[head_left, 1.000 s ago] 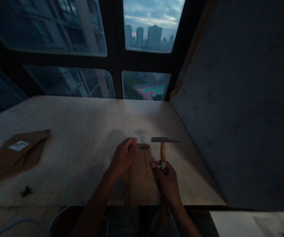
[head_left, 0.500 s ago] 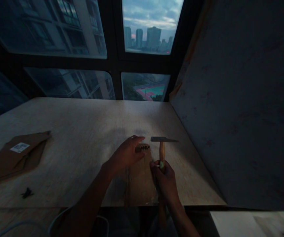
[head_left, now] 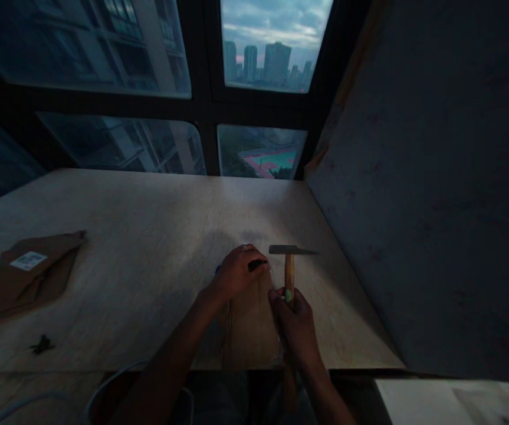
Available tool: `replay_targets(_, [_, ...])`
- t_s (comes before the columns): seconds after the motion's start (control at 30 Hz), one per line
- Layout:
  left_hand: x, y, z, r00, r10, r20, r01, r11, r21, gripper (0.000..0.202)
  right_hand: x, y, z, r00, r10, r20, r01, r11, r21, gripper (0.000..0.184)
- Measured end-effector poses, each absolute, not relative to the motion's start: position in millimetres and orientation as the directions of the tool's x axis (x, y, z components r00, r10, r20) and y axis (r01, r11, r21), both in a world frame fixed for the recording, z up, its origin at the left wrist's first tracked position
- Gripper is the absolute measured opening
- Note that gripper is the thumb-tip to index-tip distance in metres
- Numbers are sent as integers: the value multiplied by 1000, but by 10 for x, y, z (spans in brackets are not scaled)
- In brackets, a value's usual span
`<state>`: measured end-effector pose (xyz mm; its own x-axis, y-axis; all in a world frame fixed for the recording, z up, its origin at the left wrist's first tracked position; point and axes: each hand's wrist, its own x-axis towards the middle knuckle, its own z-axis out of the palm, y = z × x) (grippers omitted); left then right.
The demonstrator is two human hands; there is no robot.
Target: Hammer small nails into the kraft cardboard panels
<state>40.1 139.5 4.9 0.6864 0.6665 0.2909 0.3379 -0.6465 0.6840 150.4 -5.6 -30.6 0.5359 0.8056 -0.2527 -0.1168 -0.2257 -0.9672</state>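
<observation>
L hand (head_left: 236,273) pinches small dark piece (head_left: 258,264) (too dim to ID) at far end of brown board (head_left: 249,327) on tabletop (head_left: 148,236); R hand (head_left: 297,327) fisted round hammer (head_left: 289,270) handle, just beside the board.

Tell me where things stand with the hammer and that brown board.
Done: the brown board lies flat at the near edge of the table. In hand: the right hand grips the hammer by its wooden handle; the left hand pinches a small dark piece at the board's far end. Left: probably driving that piece in; no swing shows.
</observation>
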Motion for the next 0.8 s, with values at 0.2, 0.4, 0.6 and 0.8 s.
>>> replay_targets(0.2, [401, 1390, 40, 660, 692, 292, 327, -615, 718, 7, 1500, -55, -250, 549, 795, -257, -113, -234, -966, 37])
replay_targets(0.4, [394, 1394, 17, 640, 713, 286, 336, -594, 731, 6, 1497, -49, -211, 551, 789, -271, -137, -234, -962, 37])
replay_targets(0.6, [405, 1394, -34, 608, 737, 294, 331, -573, 750, 11, 1516, -52, -215, 551, 795, -253, -79, -251, -965, 38])
replay_targets(0.8, [401, 1380, -85, 567, 779, 267, 327, -510, 796, 30, 1534, -59, -224, 552, 800, -235, -42, -254, -966, 38])
